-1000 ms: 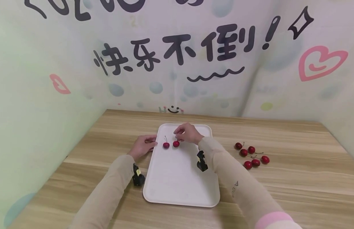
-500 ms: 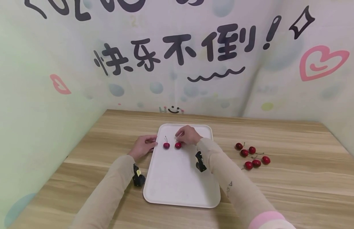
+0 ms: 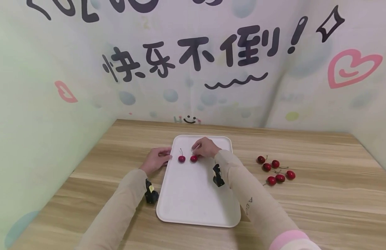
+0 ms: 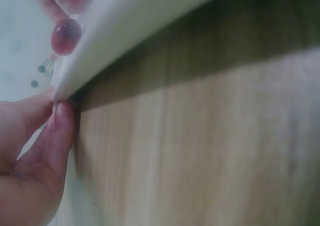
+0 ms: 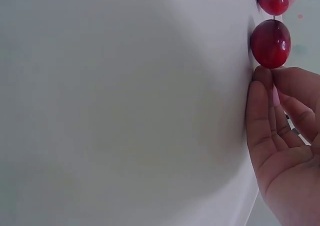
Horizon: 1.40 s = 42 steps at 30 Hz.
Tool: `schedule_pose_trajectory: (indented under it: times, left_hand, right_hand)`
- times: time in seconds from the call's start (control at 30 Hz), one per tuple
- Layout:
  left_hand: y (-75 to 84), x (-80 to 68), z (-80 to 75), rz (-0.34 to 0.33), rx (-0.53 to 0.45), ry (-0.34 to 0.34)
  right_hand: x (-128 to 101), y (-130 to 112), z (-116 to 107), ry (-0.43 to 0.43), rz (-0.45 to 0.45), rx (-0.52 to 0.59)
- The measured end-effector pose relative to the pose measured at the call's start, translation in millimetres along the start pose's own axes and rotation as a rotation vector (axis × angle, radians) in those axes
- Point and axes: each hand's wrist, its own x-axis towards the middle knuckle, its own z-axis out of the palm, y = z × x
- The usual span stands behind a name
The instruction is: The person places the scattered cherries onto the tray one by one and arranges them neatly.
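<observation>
Wooden counter (image 3: 305,201) carries a white rectangular plastic tray (image 3: 196,198) near its middle. Left hand (image 3: 153,160) pinches the tray's left rim, fingers (image 4: 57,131) pressed together. Right hand (image 3: 206,147), fingers curled, touches a red cherry (image 3: 194,158) near the tray's far edge, beside a second stemmed cherry (image 3: 182,158). Six loose cherries (image 3: 275,170) lie right of the tray.
</observation>
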Motion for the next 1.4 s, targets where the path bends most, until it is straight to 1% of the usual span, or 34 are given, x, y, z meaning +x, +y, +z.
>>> schedule_pose_trajectory:
  times: [0.23,0.5,0.6,0.73,0.77,0.8,0.83,0.9,1.13,1.33,1.4]
  left_hand:
    - [2.0,-1.6,0.8,-0.006,-0.003,0.008]
    - [-0.1,0.7,1.8,0.025,-0.032,-0.008]
    - [-0.5,-1.5,0.3,0.065,-0.039,-0.009]
    - [-0.4,-1.4,0.1,0.058,-0.024,-0.005]
    - [-0.5,-0.7,0.2,0.052,-0.019,-0.002]
    - [0.0,0.2,1.0,0.026,-0.011,-0.001]
    - [-0.1,0.6,1.3,0.021,-0.006,0.001]
    - [-0.2,0.6,1.4,0.024,-0.002,0.005]
    - [-0.9,0.8,1.1,0.022,-0.003,0.005]
    - [0.4,-0.2,1.0,-0.005,0.008,0.017]
    - [0.2,-0.4,0.9,-0.001,0.011,0.02]
  right_hand:
    - [-1,3,-1,0.007,-0.013,-0.008]
    - [-1,6,-1,0.008,-0.011,0.002]
    - [-1,7,-1,0.01,-0.017,-0.008]
    - [-2,6,-2,0.003,-0.007,0.01]
    - [-2,5,-3,0.002,-0.003,0.022]
    - [-3,5,-3,0.0,-0.002,0.029]
    - [-4,4,-4,-0.001,-0.004,0.035]
    - [-4,5,-6,-0.004,-0.008,0.043]
    - [-8,4,-21,-0.017,-0.064,0.032]
    - [-20,4,-36,-0.043,-0.117,0.018]
    - [-25,7,-42,-0.047,-0.138,0.012]
